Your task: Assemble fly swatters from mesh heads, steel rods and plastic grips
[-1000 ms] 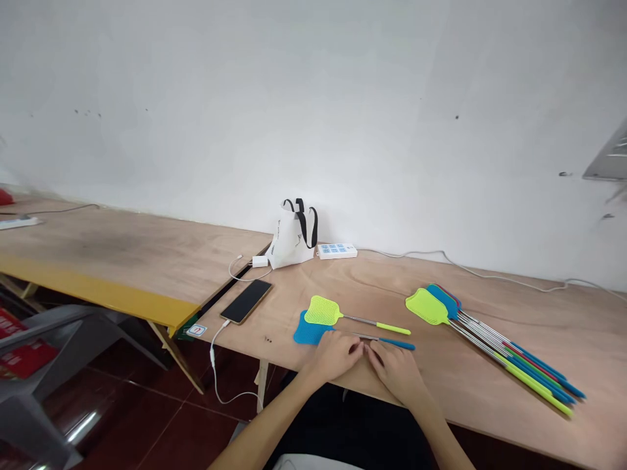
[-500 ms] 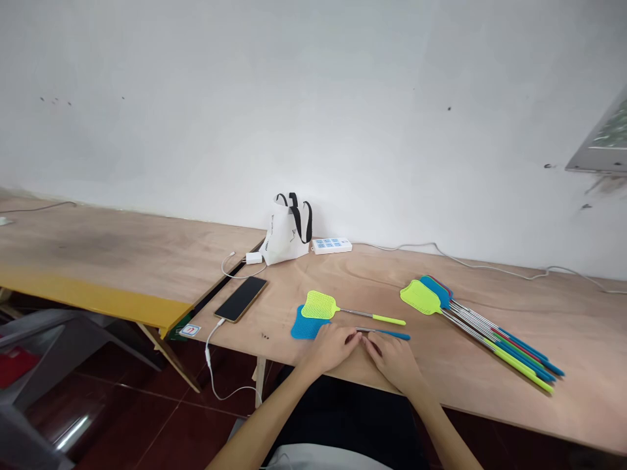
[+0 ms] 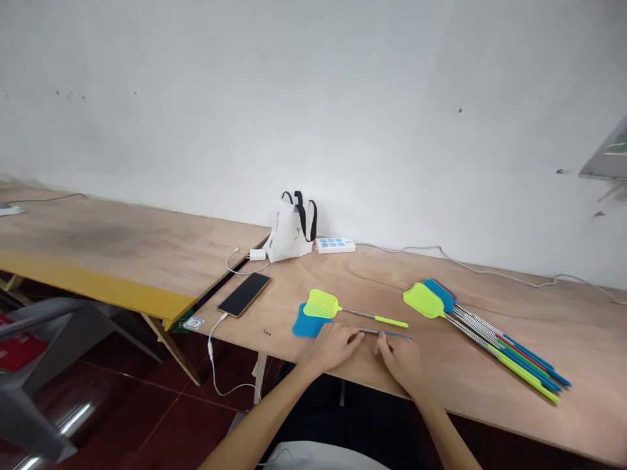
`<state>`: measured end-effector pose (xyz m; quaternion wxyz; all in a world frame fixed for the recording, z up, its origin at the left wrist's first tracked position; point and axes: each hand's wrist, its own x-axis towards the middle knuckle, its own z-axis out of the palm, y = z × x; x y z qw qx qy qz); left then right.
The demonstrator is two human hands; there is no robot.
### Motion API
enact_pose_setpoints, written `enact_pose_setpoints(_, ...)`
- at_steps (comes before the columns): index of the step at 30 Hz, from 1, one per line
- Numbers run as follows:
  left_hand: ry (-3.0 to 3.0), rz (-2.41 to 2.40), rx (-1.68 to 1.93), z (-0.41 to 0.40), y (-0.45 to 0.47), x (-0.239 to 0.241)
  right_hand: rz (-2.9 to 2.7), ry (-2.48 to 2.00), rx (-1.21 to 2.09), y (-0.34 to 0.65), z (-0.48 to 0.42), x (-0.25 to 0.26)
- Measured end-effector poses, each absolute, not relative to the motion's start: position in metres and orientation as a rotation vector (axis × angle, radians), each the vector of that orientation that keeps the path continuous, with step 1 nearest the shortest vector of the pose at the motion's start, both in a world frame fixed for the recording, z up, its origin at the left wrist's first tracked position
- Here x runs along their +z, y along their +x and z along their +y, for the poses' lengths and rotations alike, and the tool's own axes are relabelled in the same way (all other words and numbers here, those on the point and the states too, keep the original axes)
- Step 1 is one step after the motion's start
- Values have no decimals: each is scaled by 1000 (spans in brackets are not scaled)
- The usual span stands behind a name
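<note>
A blue fly swatter (image 3: 308, 325) lies on the table in front of me, its perforated head to the left and its metal shaft and blue handle running right. My left hand (image 3: 336, 344) is closed on it by the head end of the shaft. My right hand (image 3: 401, 358) grips it where the shaft meets the blue handle, fingers curled and partly hidden. A short stretch of shaft shows between the hands. Just beyond, a yellow-green fly swatter (image 3: 322, 304) overlaps the blue head. To the right lies a pile of several fly swatters, a yellow-green one (image 3: 424, 301) on top.
Left of my hands, a phone (image 3: 243, 295) is plugged into a white cable. Behind it stand a white bag (image 3: 289, 235) with black handles and a white power strip (image 3: 336, 245) by the wall. A second table (image 3: 98, 241) adjoins on the left.
My right hand has moved right, away from my left hand, so the gap between them is wider and more of the shaft shows. The view has shifted slightly.
</note>
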<state>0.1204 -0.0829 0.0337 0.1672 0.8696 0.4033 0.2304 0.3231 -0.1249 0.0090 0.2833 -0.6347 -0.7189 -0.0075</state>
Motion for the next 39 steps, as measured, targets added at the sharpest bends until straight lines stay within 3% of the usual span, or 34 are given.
enact_pose_setpoints(9, 2479, 1177, 609, -83, 120, 36, -1784, -1758, -40, 329, -128, 7)
enact_pose_setpoints(18, 2471, 1158, 600, -83, 120, 37, -2141, -1658, -284, 319, -123, 3)
enact_pose_setpoints(39, 2551, 1204, 541, -86, 121, 42, -2166, -1638, -237, 318, -123, 5)
